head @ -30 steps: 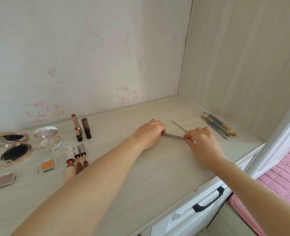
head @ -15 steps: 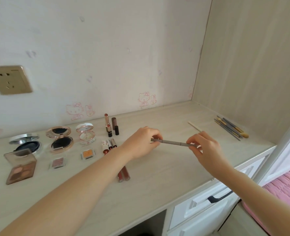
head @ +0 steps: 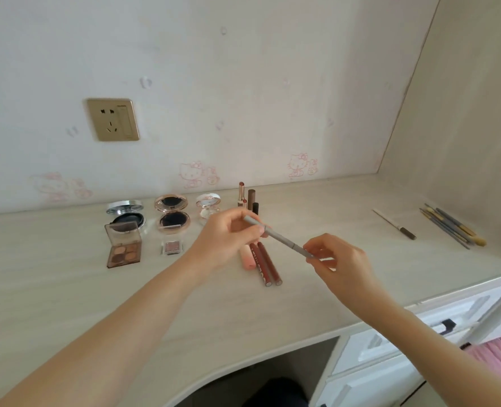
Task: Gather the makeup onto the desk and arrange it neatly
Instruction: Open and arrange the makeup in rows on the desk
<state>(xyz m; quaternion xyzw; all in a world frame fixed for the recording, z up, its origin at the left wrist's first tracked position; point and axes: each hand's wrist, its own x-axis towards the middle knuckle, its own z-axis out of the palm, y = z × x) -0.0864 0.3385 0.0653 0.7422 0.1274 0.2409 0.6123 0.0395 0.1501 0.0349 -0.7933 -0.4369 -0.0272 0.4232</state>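
The left hand (head: 228, 236) pinches one end of a grey makeup pencil (head: 281, 239). The right hand (head: 340, 259) pinches the other end. Two red lip gloss tubes (head: 268, 268) lie on the desk (head: 67, 289) beneath the pencil.

Open desk (head: 331, 212) btwn lip tubes (head: 268, 267), white pencil (head: 390, 220).

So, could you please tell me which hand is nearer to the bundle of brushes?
Right. The right hand is left of the brushes, pinching the grey pencil; the left hand grips its other end, farther left.

No readable text, marks on dark red lip tubes (head: 268, 267) too small to read
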